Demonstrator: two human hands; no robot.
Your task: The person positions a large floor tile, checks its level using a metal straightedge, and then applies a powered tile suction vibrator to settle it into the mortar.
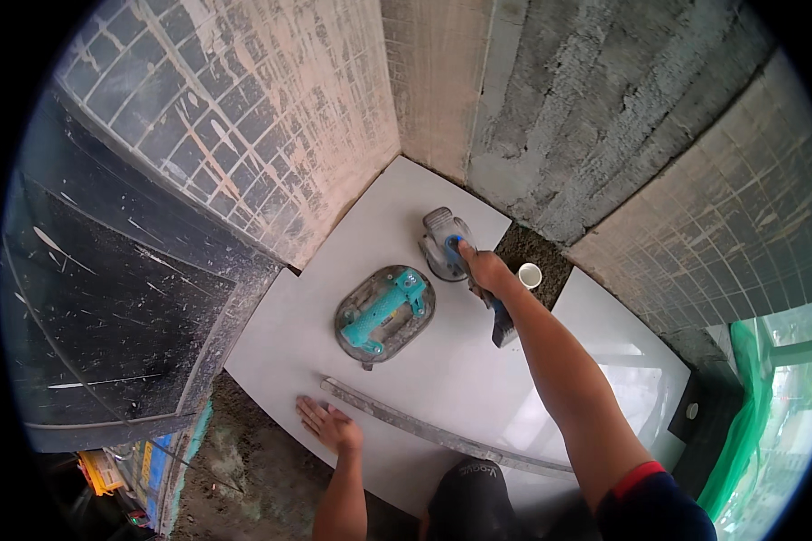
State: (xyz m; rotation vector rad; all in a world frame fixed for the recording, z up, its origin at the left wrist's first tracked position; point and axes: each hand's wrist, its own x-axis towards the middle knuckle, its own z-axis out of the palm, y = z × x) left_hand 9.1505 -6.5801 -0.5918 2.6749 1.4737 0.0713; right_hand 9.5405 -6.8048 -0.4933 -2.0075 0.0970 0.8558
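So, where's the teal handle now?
In the head view, the teal handle sits left of centre, on the oval pad, above the left hand and left of the right hand.

Left hand (330,426) flat — right hand (487,270) curled

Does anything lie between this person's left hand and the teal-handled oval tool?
Yes: the left end of the long gray bar lies on the white tile between the left hand and the teal-handled oval tool. It looks low enough to reach over.
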